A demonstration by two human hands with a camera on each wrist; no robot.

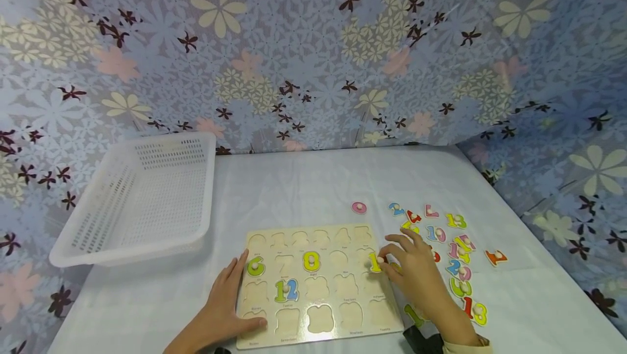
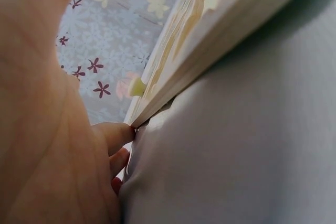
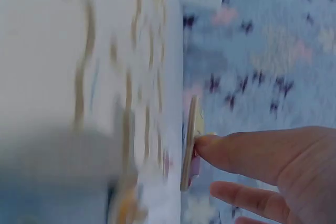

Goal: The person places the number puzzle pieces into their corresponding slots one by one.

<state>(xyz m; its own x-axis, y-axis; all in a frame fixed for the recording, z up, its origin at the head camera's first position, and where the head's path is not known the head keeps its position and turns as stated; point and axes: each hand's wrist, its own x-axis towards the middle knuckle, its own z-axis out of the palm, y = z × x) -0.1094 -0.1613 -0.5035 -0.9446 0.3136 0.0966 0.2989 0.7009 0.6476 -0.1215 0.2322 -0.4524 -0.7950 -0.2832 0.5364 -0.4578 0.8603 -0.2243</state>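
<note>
A wooden number puzzle board [image 1: 335,299] lies on the table with pieces 6 [image 1: 256,266], 8 [image 1: 311,261] and 12 [image 1: 286,290] in its recesses. My left hand [image 1: 222,299] rests along the board's left side, thumb on top near the lower corner. In the left wrist view its fingertips [image 2: 119,136] touch the board's edge. Between thumb and finger, my right hand [image 1: 416,275] pinches a yellow number piece [image 1: 374,263] over the board's right edge. Its first digit looks like 1; fingers cover the rest. The right wrist view catches this piece [image 3: 190,142] edge-on.
Several loose number pieces lie right of the board, including 10 [image 1: 436,233], 13 [image 1: 456,220] and an orange 1 [image 1: 497,257]. A pink 0 [image 1: 359,208] lies behind the board. On the left stands a white plastic basket [image 1: 208,201]. Flowered cloth [image 1: 313,60] hangs behind the table.
</note>
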